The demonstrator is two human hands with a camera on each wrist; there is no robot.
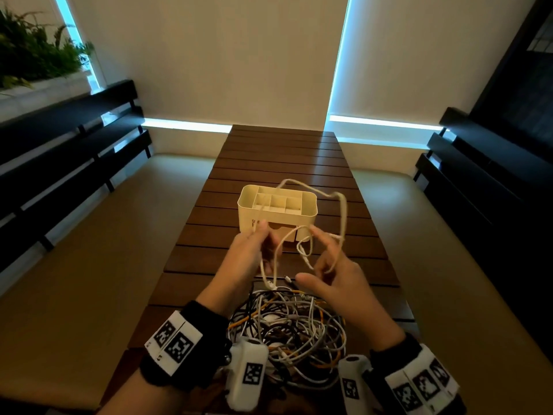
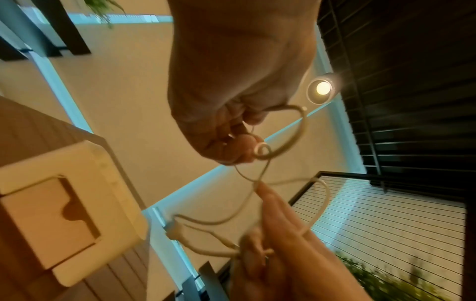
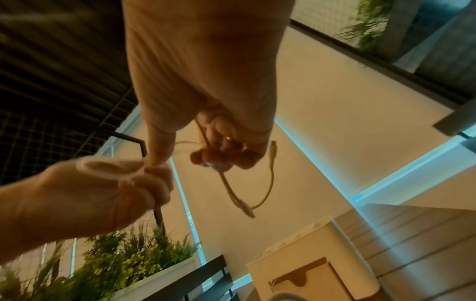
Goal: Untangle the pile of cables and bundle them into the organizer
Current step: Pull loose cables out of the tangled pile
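Tangled pile of cables [image 1: 287, 330] lies nearest, at 6 o'clock on the slatted table [image 1: 344, 187]; most sorting is judged left. Above it, one white cable [image 1: 344, 211] is held clear, looping toward 1 o'clock. Left hand [image 1: 248, 250] is pinched on it at 11 o'clock; right hand [image 1: 335, 274] has fingers curled round a strand, forefinger extended. Beyond, at 12 o'clock, the organizer [image 1: 276, 215] stands; no bundled cable is seen in its compartments.

You hold a white cable [image 1: 343, 214] before the cream organizer [image 1: 276, 215]. Your pile of cables [image 1: 287, 327] mixes white, black, grey and orange on the dark brown slatted table [image 1: 278, 154].
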